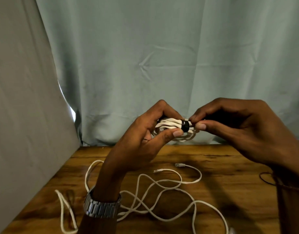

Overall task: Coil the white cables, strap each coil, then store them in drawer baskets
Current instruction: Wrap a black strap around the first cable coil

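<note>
- One coiled white cable [170, 124] is held in the air above the far edge of the wooden table [221, 168], in front of the pale curtain [162, 56].
- One black strap [185, 126] wraps around the coil near its middle, pinching the strands together.
- The left hand [145, 137] grips the coil's left part, fingers curled over the top and thumb pressed beneath, close beside the strap.
- The right hand [238, 125] pinches at the strap's right side between thumb and fingertips; exactly what it pinches, strap end or cable, cannot be told.
- One metal watch [101, 207] sits on the left wrist.
- Loose white cable [162, 184] sprawls on the table below the coil in tangled loops; two plug ends [159, 170] lie just below the coil, near each other. Whether this is one cable or more cannot be told.
- One thin dark cord [267, 179] curves on the table, well right of the coil.
</note>
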{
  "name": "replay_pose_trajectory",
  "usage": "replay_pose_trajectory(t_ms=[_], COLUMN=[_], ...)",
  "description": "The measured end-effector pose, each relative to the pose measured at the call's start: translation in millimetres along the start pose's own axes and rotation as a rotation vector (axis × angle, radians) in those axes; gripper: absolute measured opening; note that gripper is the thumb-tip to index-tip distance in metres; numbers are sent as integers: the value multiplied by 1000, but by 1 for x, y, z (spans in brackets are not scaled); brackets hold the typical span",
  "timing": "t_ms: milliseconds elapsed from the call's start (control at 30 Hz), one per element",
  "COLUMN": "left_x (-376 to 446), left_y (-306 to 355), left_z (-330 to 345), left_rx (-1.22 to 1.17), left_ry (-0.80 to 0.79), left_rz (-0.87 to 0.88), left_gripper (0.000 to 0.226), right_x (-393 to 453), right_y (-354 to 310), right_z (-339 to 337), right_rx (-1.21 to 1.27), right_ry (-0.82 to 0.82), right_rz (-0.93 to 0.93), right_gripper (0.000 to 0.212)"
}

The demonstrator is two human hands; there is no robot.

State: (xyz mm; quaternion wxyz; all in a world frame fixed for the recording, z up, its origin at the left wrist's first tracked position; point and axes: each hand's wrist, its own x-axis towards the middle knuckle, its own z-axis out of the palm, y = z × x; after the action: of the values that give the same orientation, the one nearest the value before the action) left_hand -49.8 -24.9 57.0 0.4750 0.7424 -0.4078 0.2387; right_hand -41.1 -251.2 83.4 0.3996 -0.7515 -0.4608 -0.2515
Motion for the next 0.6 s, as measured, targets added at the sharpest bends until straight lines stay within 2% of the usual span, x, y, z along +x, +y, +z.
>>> replay_pose_trajectory(t_ms=[233,600], left_x=[0,0], left_y=[1,3], left_z=[0,0], left_rx=[-16,15], left_ry=[-15,-53], left_rz=[4,-9], left_gripper=[12,11], right_x=[1,0], right_y=[9,10], right_z=[3,5], right_rx=[-228,-273], right_ry=[-29,-141], right_rz=[-130,-211], right_gripper=[12,10])
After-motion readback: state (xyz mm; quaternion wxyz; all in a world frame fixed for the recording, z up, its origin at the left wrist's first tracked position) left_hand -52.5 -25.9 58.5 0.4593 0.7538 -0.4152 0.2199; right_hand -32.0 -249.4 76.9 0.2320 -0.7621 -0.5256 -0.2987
